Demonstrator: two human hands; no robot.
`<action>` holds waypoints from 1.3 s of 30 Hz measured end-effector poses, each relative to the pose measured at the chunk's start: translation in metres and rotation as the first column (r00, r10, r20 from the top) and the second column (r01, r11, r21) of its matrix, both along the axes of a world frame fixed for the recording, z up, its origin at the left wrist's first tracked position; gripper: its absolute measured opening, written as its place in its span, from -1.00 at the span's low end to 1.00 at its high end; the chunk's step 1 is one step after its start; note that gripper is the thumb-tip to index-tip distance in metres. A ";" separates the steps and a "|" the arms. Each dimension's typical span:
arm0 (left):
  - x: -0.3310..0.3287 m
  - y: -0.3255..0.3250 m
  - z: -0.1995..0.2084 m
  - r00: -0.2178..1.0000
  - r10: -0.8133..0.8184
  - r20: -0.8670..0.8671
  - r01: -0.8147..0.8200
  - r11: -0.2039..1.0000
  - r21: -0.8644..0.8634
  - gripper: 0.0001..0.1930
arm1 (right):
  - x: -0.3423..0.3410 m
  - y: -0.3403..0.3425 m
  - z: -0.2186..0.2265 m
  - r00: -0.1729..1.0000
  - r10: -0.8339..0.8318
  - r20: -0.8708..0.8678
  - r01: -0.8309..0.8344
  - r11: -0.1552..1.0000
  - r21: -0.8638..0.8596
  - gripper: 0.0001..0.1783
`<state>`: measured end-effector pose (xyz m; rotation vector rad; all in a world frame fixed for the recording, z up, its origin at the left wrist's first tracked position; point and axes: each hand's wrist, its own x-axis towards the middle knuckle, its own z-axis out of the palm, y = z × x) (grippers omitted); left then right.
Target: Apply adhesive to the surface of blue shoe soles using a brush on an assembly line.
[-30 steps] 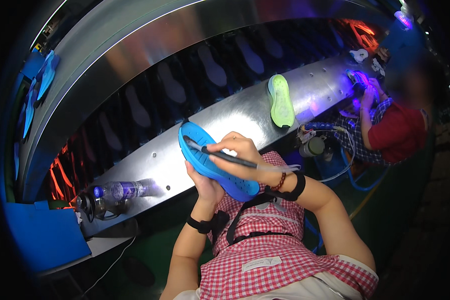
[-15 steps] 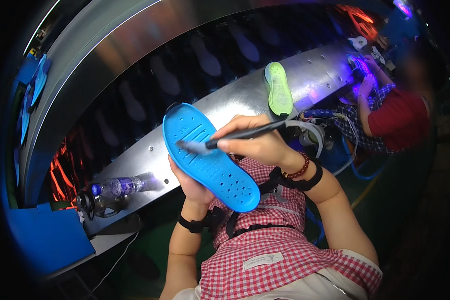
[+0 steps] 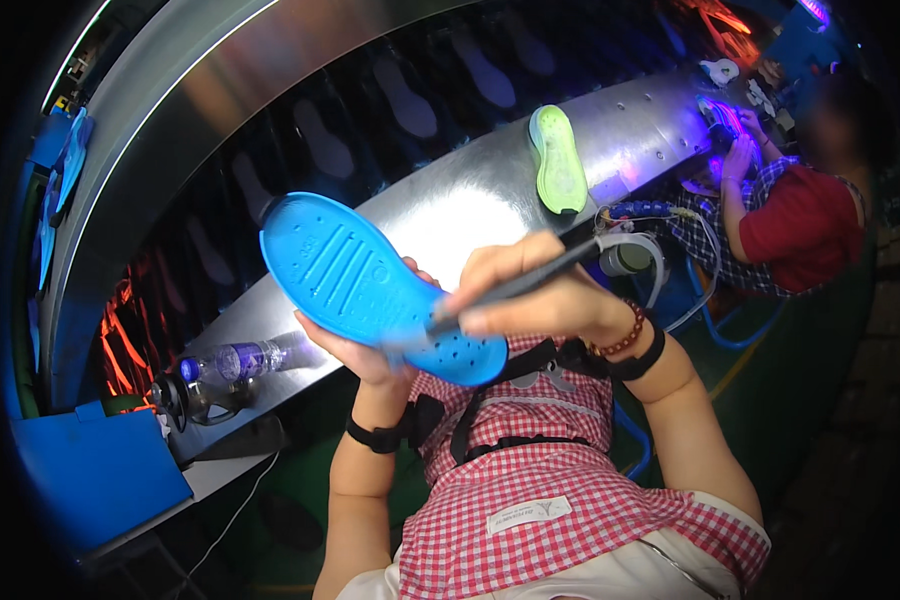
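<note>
A blue shoe sole (image 3: 340, 262) with grooves and small holes rests in my left hand (image 3: 355, 352), whose fingers grip its edges from beneath. It is tilted, with the wider grooved end up and to the left. My right hand (image 3: 535, 295) is closed around a brush (image 3: 530, 278) with a dark handle, from which a tube seems to trail off to the right. The brush tip is blurred and lies over the narrower, holed part of the sole. A yellow-green shoe sole (image 3: 560, 165) lies beyond my right hand on the metal ledge (image 3: 430, 215).
Beyond the ledge, a dark conveyor (image 3: 355, 90) carries several soles. A plastic bottle (image 3: 240, 362) and a clear jug (image 3: 205, 400) stand at the left, near a blue box (image 3: 100, 470). A co-worker in a red top (image 3: 805, 225) handles something under purple light at the right.
The brush has moved from the grooved end of the blue sole down to its holed end. The sole has shifted left and slightly up in view.
</note>
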<state>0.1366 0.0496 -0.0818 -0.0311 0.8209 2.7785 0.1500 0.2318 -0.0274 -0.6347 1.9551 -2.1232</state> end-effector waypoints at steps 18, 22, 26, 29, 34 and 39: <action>-0.022 -0.024 0.014 0.952 0.191 -0.239 -0.162 0.977 0.138 -0.08 | 0.005 0.013 -0.017 0.989 -0.126 -0.081 0.130 0.990 0.048 -0.75; -0.020 -0.029 0.022 0.939 0.123 -0.321 -0.075 0.984 0.159 -0.02 | 0.009 0.014 -0.015 0.970 0.150 -0.192 -0.145 0.989 0.039 -0.74; -0.019 -0.026 0.032 0.939 0.102 -0.329 -0.047 0.984 0.171 -0.05 | 0.007 0.013 -0.023 0.971 0.089 0.220 -0.050 0.983 -0.177 -0.79; -0.003 0.004 0.035 0.961 0.222 -0.166 -0.220 0.975 0.031 -0.13 | 0.016 -0.004 -0.027 0.945 0.062 0.320 0.088 0.897 -0.433 -0.79; 0.003 -0.015 0.001 0.939 -0.278 -0.203 0.303 0.947 0.103 -0.30 | 0.021 0.002 -0.011 0.988 0.056 0.146 -0.048 0.997 -0.060 -0.77; -0.004 -0.027 0.006 0.958 -0.286 -0.025 0.284 0.957 -0.051 -0.40 | 0.015 0.011 -0.001 0.999 -0.004 -0.040 0.007 0.997 0.071 -0.74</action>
